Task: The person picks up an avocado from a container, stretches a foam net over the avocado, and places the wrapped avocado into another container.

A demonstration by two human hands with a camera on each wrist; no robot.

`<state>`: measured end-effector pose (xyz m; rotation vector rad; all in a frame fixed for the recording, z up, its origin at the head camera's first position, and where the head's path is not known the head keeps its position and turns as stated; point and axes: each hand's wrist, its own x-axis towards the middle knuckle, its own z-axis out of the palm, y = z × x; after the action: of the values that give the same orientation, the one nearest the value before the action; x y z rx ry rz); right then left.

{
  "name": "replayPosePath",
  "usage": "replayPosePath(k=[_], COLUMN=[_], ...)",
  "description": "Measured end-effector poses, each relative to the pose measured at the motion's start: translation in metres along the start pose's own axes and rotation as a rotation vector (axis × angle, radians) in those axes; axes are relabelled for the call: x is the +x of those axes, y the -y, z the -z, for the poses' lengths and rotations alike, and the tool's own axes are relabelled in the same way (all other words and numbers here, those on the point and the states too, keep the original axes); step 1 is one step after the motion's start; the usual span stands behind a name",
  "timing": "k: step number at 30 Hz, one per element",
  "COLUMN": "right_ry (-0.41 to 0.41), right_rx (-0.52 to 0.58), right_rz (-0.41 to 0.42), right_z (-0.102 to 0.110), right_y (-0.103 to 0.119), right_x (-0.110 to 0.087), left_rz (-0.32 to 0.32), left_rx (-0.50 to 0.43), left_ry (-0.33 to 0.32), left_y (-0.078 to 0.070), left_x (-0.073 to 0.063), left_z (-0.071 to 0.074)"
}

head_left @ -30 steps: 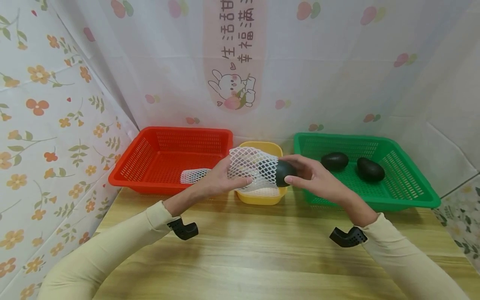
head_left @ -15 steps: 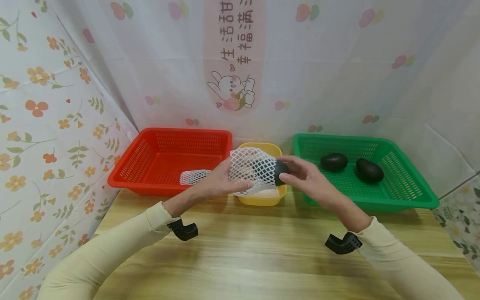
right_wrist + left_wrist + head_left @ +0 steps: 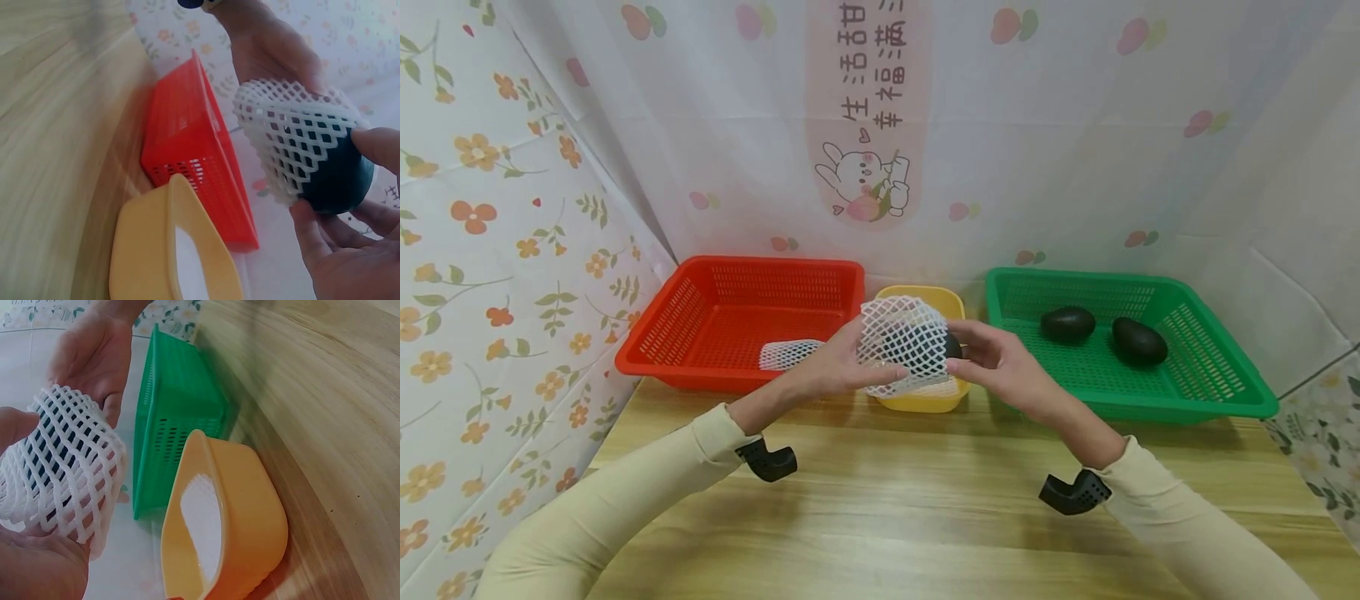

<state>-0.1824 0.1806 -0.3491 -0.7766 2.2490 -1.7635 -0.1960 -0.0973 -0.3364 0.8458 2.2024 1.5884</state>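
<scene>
In the head view my left hand [image 3: 835, 364] holds a white foam net sleeve [image 3: 910, 337] spread between fingers and thumb, above the yellow container. The dark avocado [image 3: 340, 178] lies mostly inside the sleeve, its rounded end bare at the right. My right hand [image 3: 1011, 364] grips that bare end, its thumb and fingers close to the net's rim. Through the mesh in the left wrist view, the fruit shows as a dark shape. Two more avocados, one at the left [image 3: 1068, 323] and one at the right [image 3: 1139, 341], rest in the green basket [image 3: 1206, 387].
A red basket [image 3: 662, 333] at the left holds a white net piece [image 3: 787, 354], partly hidden by my left hand. The yellow container [image 3: 917, 403] stands between the baskets with white foam nets inside. A patterned curtain [image 3: 1037, 167] hangs behind the wooden table [image 3: 887, 508].
My right hand has moved left, pushing the avocado deeper into the foam net sleeve, so less of the fruit is bare. The left hand has stayed nearly still.
</scene>
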Motion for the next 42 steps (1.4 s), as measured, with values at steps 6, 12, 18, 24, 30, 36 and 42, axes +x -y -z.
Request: replayPosePath(k=[6, 12, 18, 24, 30, 36, 42], right_ry=[-0.042, -0.122, -0.175, -0.183, -0.181, -0.143, -0.047], right_rx=[0.016, 0.025, 0.032, 0.067, 0.084, 0.089, 0.063], right_rz=[0.013, -0.019, -0.005, -0.021, -0.002, 0.022, 0.027], right_z=[-0.005, -0.012, -0.019, -0.025, -0.029, -0.031, -0.027], right_y=[-0.001, -0.001, -0.001, 0.003, 0.004, 0.004, 0.003], right_x=[0.001, 0.003, 0.006, 0.009, 0.011, 0.012, 0.007], left_rz=[-0.013, 0.016, 0.012, 0.022, 0.035, 0.001, -0.008], left_rx=[-0.031, -0.004, 0.03, 0.035, 0.041, 0.056, 0.078], left_ry=[0.012, -0.013, -0.024, -0.046, -0.069, -0.085, -0.088], left_y=[0.001, 0.001, 0.002, 0.002, 0.002, 0.004, 0.005], left_x=[0.003, 0.004, 0.006, 0.007, 0.007, 0.006, 0.003], left_z=[-0.002, -0.002, -0.003, -0.005, -0.005, -0.004, -0.005])
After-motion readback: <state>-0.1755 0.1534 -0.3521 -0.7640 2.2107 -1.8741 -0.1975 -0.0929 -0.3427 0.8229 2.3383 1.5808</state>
